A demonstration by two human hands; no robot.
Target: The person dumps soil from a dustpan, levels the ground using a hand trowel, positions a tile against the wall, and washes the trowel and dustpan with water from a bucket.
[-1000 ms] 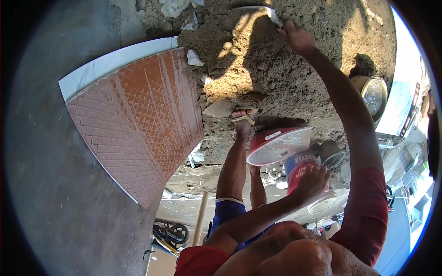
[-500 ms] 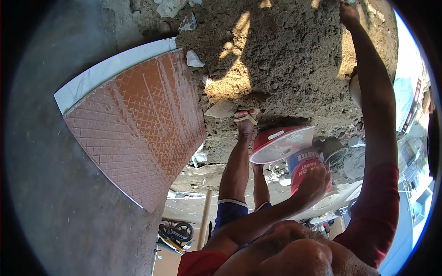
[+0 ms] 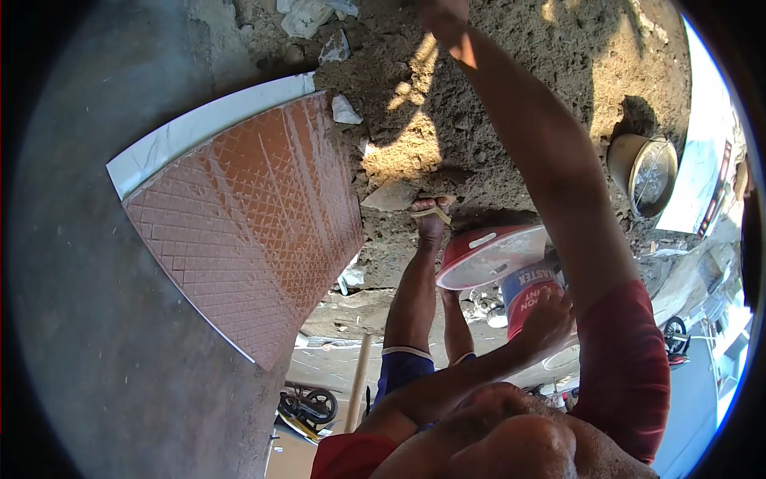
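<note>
Head view: right hand (image 3: 444, 14) over rough soil (image 3: 487, 140), cut by upper edge; grip cannot be told.
Left hand (image 3: 546, 323): fingers curled before paint bucket (image 3: 520, 283); hold unclear.
Soil: likely crumbly, gritty; scoop from beneath.
Bucket: presumably stiff; grasp rim.

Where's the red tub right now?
In the head view, the red tub is right of centre, between the sandalled foot and the red-and-blue bucket near the left hand.
</note>
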